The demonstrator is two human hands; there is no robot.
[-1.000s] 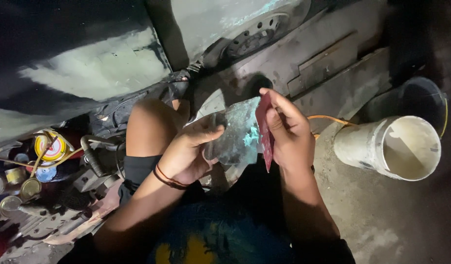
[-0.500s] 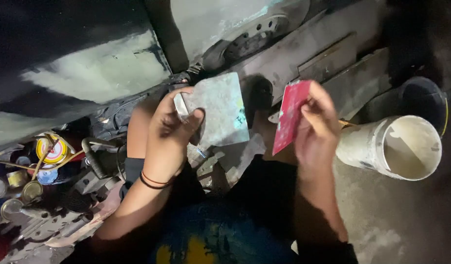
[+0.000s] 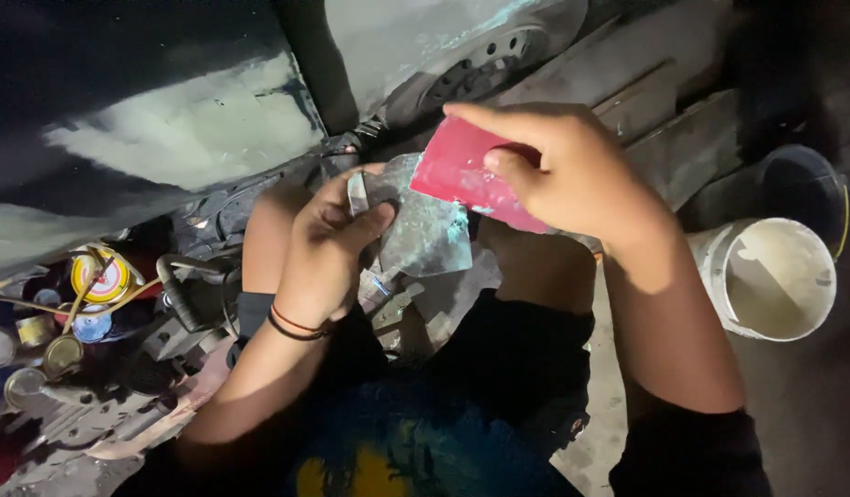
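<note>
Spreader (image 3: 466, 175) pinched in right hand (image 3: 572, 179), board (image 3: 425, 230) gripped in left hand (image 3: 328, 253) at 9; keep edge flat, scrape evenly.

— What carries everything here?

— A dusty grey concrete floor (image 3: 812, 414). On the right a white bucket (image 3: 775, 276) lies tipped on its side, mouth open, with a dark bucket (image 3: 803, 184) just behind it.

— And on the left?

— Small round tins (image 3: 38, 331) crowd together — one with a yellow lid (image 3: 100, 274) — beside grey metal parts (image 3: 93, 414).
</note>
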